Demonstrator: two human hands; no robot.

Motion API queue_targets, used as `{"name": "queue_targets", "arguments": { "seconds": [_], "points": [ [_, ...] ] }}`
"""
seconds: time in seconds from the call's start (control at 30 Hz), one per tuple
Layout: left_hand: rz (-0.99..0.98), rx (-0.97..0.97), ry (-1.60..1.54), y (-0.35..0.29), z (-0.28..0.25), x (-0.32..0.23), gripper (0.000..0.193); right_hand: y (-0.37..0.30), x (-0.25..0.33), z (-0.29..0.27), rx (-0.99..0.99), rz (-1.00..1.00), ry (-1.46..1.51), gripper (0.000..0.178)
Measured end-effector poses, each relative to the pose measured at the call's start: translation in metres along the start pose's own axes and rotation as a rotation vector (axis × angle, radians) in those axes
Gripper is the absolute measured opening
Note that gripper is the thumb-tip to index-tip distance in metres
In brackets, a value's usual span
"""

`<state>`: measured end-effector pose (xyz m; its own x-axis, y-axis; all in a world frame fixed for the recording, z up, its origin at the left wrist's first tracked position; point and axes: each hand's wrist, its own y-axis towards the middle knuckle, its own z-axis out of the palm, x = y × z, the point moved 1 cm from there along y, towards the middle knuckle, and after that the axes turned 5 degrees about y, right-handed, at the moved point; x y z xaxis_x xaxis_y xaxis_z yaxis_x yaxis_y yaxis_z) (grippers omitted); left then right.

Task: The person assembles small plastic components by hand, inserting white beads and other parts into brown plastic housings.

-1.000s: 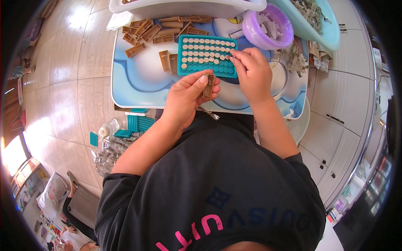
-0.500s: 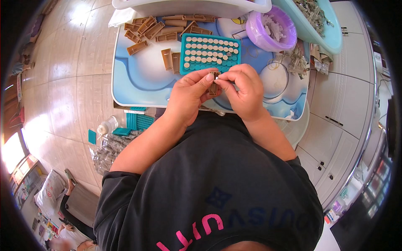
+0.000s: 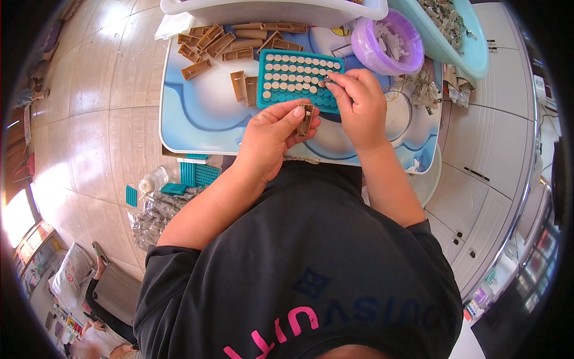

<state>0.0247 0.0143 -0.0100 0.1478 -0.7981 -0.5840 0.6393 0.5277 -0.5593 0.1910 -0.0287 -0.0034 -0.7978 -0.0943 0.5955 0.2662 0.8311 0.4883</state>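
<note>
My left hand (image 3: 272, 137) grips a small tan plastic holder (image 3: 305, 119) upright between thumb and fingers, just below a teal tray (image 3: 296, 78) filled with rows of small round pale discs. My right hand (image 3: 359, 105) reaches onto the tray's right part, fingertips pinched on one disc (image 3: 327, 78). Both hands hover over a small blue and white table (image 3: 203, 116).
Two tan holders (image 3: 244, 87) lie left of the tray, and a pile of several more (image 3: 239, 39) lies at the table's far side. A purple bowl (image 3: 385, 40) of white bits stands at the right. A white bin (image 3: 275, 9) and a teal tub (image 3: 460, 33) border the table. Teal trays and bagged parts (image 3: 161, 203) lie on the floor at left.
Half a second ago both hands met at the tan holder. Now my right hand has moved up to the teal tray and pinches a disc; the left hand still holds the holder.
</note>
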Motion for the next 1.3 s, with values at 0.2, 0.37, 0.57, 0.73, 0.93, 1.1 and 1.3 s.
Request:
{"name": "queue_targets", "arguments": {
  "seconds": [0.2,0.37,0.57,0.73,0.93,1.1,1.3],
  "points": [
    [-0.008,0.009,-0.002,-0.001,0.0,-0.002,0.029,-0.002,-0.007,0.006,0.002,-0.034,-0.073,0.011],
    [-0.005,0.014,-0.006,0.0,-0.001,-0.001,0.029,-0.006,-0.004,0.003,0.027,-0.065,-0.071,0.011],
    [-0.011,0.002,0.002,-0.001,-0.001,-0.002,0.029,-0.002,-0.002,0.001,0.008,0.005,-0.003,0.011],
    [-0.01,0.012,0.0,-0.001,0.0,-0.002,0.028,-0.003,0.01,-0.005,0.019,-0.04,0.053,0.013],
    [0.001,0.014,-0.013,-0.001,-0.002,0.0,0.028,-0.008,0.03,0.0,0.074,-0.205,0.112,0.012],
    [0.016,0.042,-0.026,0.0,-0.004,0.002,0.027,-0.012,0.031,0.002,0.093,-0.247,0.068,0.013],
    [0.001,0.028,-0.004,-0.001,-0.003,0.0,0.027,-0.005,0.015,0.001,0.059,-0.11,0.036,0.013]
  ]
}}
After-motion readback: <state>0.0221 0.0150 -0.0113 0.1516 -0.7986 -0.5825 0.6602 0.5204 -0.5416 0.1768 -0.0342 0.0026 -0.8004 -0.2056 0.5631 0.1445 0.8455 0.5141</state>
